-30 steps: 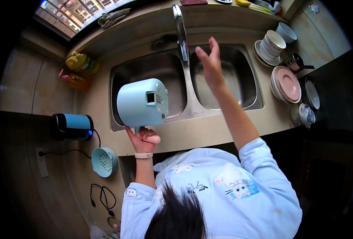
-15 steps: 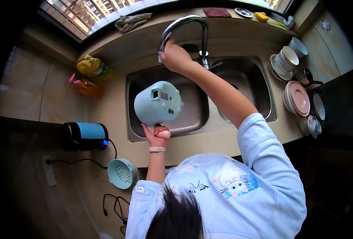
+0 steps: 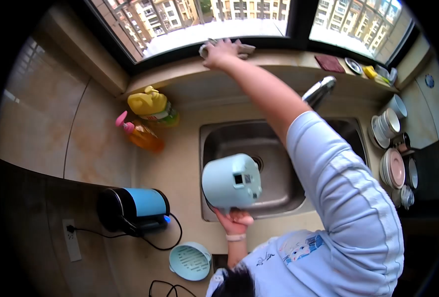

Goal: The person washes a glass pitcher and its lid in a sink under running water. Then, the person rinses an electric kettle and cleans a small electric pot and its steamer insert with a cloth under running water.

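Note:
My left hand (image 3: 234, 221) is closed around the handle of a light blue electric pot (image 3: 224, 183). The pot is tipped on its side above the left sink bowl (image 3: 279, 200), its base with a dark socket facing right. Over at the windowsill, my right hand (image 3: 222, 52) is on a grey cloth (image 3: 246, 49), with fingers curled over it. The curved metal faucet (image 3: 320, 91) stands behind my right forearm, and its lower part is hidden by the arm.
A yellow-capped bottle (image 3: 150, 104) and an orange pump bottle (image 3: 142, 136) stand left of the sink. A blue and black kettle (image 3: 142, 205), its cord and a slotted light blue basket (image 3: 190, 260) are nearer. Bowls (image 3: 388, 123) and pink plates (image 3: 394, 168) stack at right.
My right hand has left the faucet and reached the cloth on the windowsill. The faucet spout has swung right. My left hand still holds the pot over the sink. The view has shifted toward the window.

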